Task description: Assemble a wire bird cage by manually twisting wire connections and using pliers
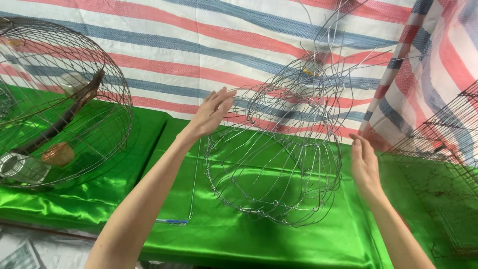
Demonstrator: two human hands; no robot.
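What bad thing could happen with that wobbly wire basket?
The unfinished wire cage has loose wire ends sticking up at the top, so they might poke or scratch the left hand or right hand beside it. It stands on slippery-looking green cloth and neither hand clearly grips it, so it could tip or slide. The thin loose wire nearby could snag.

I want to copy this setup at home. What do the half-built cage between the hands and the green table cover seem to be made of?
Half-built cage: thin bare metal wire, silvery grey, apparently steel; strands are twisted at the joints and loose ends stick up.
Green table cover: glossy satin-like fabric, probably synthetic; it shows bright sheen streaks and soft folds.
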